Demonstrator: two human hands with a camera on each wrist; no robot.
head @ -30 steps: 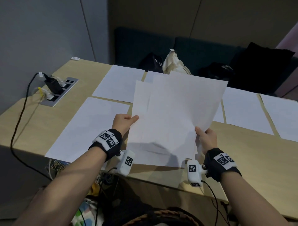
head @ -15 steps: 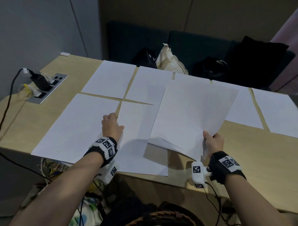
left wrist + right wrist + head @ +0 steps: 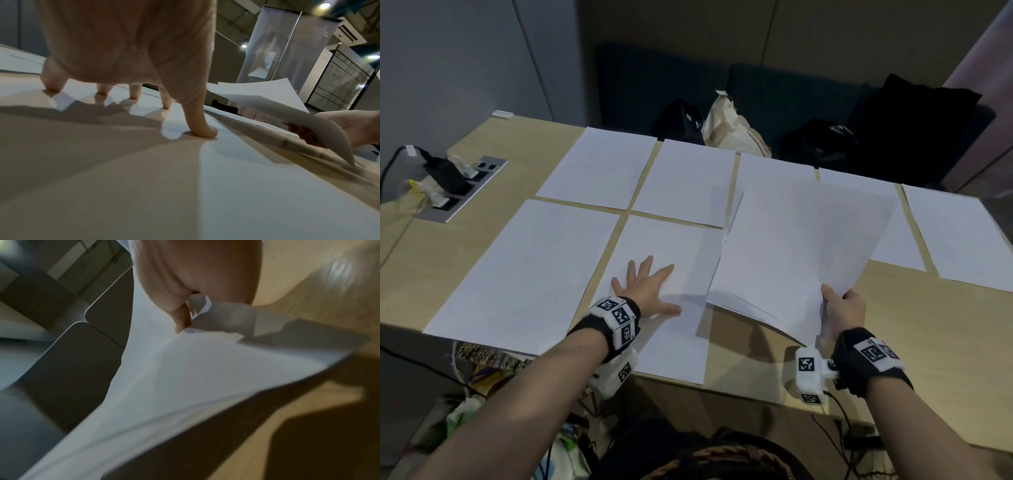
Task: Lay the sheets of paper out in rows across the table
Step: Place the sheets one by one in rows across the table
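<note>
White sheets lie in rows on the wooden table [image 3: 914, 329]. My left hand [image 3: 645, 289] lies flat with spread fingers on the second sheet of the near row [image 3: 671, 267]; in the left wrist view its fingertips [image 3: 205, 131] press the paper [image 3: 246, 186]. My right hand [image 3: 842, 308] grips the bottom right corner of a small stack of sheets [image 3: 801, 246], held tilted above the table to the right of that sheet. In the right wrist view the fingers [image 3: 180, 319] pinch the stack [image 3: 185, 378]. The far row holds several sheets [image 3: 599, 168]. Another near-row sheet [image 3: 530, 270] lies at left.
A power socket panel [image 3: 465, 185] with a black charger and cable is set into the table at the left. Bags [image 3: 732, 130] and dark clothing [image 3: 914, 120] lie on a bench behind the table. Bare wood shows at the near right.
My left hand laid one sheet down in the near row, then flattened out on it. My right hand carried the remaining stack to the right and lower.
</note>
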